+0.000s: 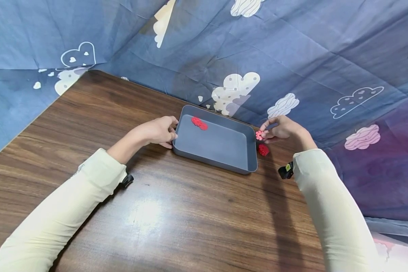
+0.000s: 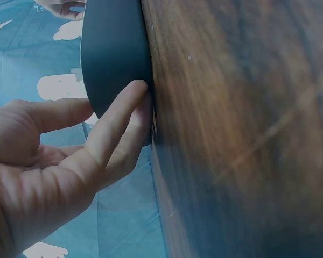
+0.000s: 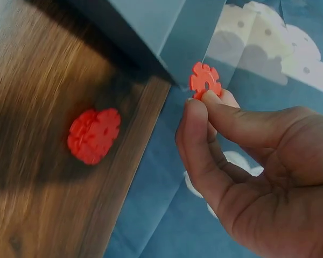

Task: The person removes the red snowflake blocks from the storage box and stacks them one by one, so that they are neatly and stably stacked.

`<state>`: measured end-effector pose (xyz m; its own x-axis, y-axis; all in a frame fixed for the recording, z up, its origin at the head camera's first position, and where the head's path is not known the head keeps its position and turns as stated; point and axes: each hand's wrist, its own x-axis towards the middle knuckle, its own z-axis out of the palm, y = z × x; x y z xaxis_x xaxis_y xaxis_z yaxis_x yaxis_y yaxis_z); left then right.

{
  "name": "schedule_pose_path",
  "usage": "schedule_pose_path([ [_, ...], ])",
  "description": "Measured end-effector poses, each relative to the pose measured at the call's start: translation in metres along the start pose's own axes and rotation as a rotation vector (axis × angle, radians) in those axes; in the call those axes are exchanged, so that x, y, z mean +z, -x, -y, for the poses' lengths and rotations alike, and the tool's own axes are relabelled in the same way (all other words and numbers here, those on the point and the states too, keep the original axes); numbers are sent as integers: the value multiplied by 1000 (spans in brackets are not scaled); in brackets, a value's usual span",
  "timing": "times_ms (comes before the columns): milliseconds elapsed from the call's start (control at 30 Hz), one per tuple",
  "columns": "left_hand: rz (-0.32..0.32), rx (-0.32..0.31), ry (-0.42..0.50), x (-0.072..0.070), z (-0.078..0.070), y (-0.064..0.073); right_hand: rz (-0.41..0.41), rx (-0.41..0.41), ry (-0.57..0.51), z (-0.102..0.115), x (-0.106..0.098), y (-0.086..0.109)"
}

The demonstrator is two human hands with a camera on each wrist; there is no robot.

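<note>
A dark grey rectangular tray (image 1: 212, 145) lies on the wooden table. At its left end my left hand (image 1: 161, 131) holds the wall; in the left wrist view the thumb meets the rim and the other fingers (image 2: 116, 126) lie along the outside. Past the tray's right end, my right hand (image 1: 280, 129) pinches a red flower-shaped plastic disc (image 3: 205, 79) between thumb and fingertips, raised above the table. Below that hand, a small pile of similar red discs (image 3: 94, 135) rests on the table. Two red discs (image 1: 199, 123) lie inside the tray near its far left corner, partly overlapping.
The wooden table (image 1: 190, 211) stretches left and toward me. Its far edge meets a blue cloth (image 1: 197, 56) printed with clouds, close behind the tray and my right hand. A black strap piece (image 1: 285, 171) hangs by my right sleeve.
</note>
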<state>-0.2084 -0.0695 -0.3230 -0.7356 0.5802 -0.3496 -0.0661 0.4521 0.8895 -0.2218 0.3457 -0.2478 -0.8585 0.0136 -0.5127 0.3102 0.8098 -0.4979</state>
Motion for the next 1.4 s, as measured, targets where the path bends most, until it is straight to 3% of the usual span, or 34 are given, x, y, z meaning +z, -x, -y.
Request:
schedule_pose_path([
  [167, -3, -4, 0, 0, 0, 0, 23, 65, -76, -14, -5, 2],
  [433, -6, -3, 2, -1, 3, -4, 36, 99, -235, -39, -3, 2],
  [833, 1, -13, 7, -1, 2, -2, 41, 77, -257, -58, 4, -5],
  [1400, 3, -12, -4, -1, 1, -3, 19, 124, -243, -68, 10, -8],
])
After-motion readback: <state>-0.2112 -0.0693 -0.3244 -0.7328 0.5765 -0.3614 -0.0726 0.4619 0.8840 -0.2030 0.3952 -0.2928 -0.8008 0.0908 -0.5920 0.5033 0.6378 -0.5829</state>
